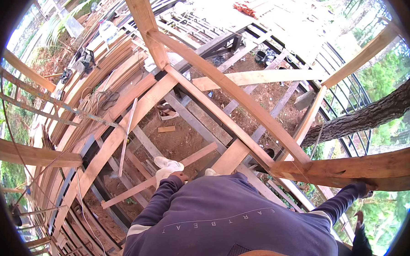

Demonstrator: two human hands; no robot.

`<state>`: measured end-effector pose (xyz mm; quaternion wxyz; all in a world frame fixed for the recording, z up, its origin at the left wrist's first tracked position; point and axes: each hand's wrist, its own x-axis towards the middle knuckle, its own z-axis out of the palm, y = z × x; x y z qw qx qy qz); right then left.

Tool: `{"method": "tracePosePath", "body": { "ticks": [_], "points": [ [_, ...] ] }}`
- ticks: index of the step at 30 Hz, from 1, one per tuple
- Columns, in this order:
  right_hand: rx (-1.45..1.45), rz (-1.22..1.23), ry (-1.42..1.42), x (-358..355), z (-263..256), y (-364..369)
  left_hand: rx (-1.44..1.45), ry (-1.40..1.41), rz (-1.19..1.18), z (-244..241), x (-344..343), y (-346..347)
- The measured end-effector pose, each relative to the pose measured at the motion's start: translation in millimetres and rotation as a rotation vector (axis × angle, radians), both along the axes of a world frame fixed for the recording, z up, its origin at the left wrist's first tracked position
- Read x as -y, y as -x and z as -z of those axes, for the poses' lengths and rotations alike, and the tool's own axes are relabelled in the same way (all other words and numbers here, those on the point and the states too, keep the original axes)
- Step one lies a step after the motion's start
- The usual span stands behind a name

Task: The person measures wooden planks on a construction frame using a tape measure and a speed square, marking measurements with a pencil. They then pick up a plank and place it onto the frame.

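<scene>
My left hand point(180, 176) hangs low by my shoe point(168, 163), near a loose wooden batten point(125, 194); its fingers look partly curled and any contents are hidden. My right arm reaches out to the far right, where my right hand point(368, 188) is at the edge of a thick reddish timber post point(347, 168). Its fingers are small and partly hidden, so its grip is unclear. Wooden beams point(204, 104) form a raised frame around me. A wide plank point(230, 157) lies in front of my feet, and a thin strip point(128, 136) leans across a beam at left.
Below the frame is bare soil point(183, 139) with a short wood offcut point(166, 129). Stacked boards point(96, 84) and coiled cord point(90, 102) are at upper left. A tree trunk point(362, 119) crosses at right. Another person's hand point(359, 218), dark-sleeved, shows at lower right.
</scene>
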<state>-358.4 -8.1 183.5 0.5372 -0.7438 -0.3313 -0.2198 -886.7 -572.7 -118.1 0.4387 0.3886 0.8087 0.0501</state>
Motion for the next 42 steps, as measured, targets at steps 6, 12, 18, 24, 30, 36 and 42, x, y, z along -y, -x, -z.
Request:
{"method": "tracePosePath", "body": {
  "ticks": [6, 12, 18, 24, 30, 36, 42],
  "points": [
    [0.202, -0.011, -0.013, 13.1, 39.3, 53.0, -0.217, -0.065, -0.056, 47.4, 68.6, 92.2],
    [0.472, -0.198, 0.170, 90.6, 180.8, 228.4, -0.084, -0.071, -0.650, 77.0, 160.6, 189.1],
    [0.653, -0.855, 1.319, 276.4, 345.2, 567.2, -0.096, 0.226, -0.559, 98.1, 323.7, 297.3],
    [0.228, -1.774, 0.949, 375.2, 336.2, 809.3, 0.027, 0.426, -0.271, 81.1, 418.5, 419.0],
    [0.202, -1.722, 0.881, 328.8, 304.5, 944.9, 0.114, 0.409, -0.255, 87.3, 381.2, 505.0],
    [0.216, -1.762, 0.588, 233.3, 254.0, 1209.5, 0.171, 0.306, -0.738, 85.9, 300.5, 642.3],
    [-0.890, -1.765, 0.200, 127.3, 99.5, 1500.3, -0.158, 0.197, -0.584, 62.9, 249.9, 836.5]
  ]
}}
